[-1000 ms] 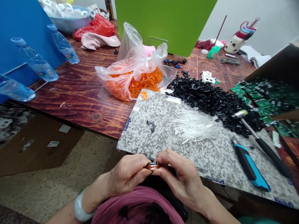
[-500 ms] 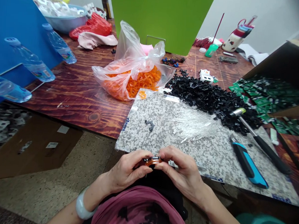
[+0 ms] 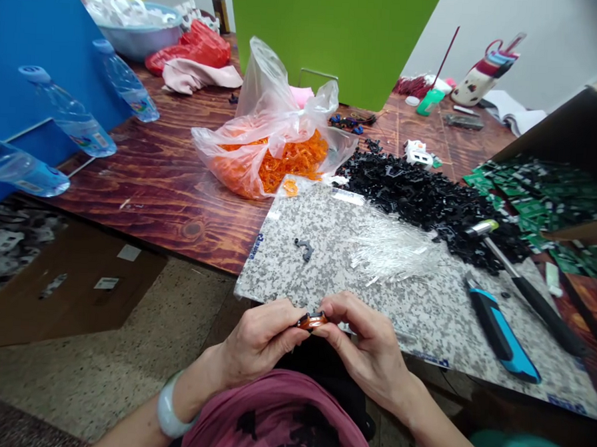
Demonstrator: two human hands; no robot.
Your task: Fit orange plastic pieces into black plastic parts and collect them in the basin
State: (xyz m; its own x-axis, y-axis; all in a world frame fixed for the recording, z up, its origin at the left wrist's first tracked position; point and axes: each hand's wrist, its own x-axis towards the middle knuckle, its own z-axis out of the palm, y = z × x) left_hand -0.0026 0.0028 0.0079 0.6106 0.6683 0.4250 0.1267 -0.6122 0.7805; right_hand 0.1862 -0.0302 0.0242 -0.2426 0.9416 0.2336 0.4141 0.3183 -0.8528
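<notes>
Between my two hands, just off the front edge of the speckled board (image 3: 281, 269), is a small black and orange plastic part (image 3: 313, 321). My left hand (image 3: 262, 335) pinches its left end between thumb and fingers. At its right end, my right hand (image 3: 367, 334) grips it the same way. The fingers hide both ends of the part. Beyond my hands, a single black plastic piece (image 3: 304, 249) lies on the board. To its right spreads a pile of thin clear strips (image 3: 392, 248), with a heap of black plastic pieces (image 3: 415, 189) behind.
A clear plastic bag (image 3: 222, 156) of orange pieces sits at the board's far left corner. A blue utility knife (image 3: 505, 334) and a hammer (image 3: 529, 295) lie at right, near a box of green circuit boards (image 3: 535, 196). Water bottles (image 3: 74, 118) lean against a blue panel.
My left fingers have shifted along the part and cover more of its left end. The whole view has shifted slightly; both hands still hold the part.
</notes>
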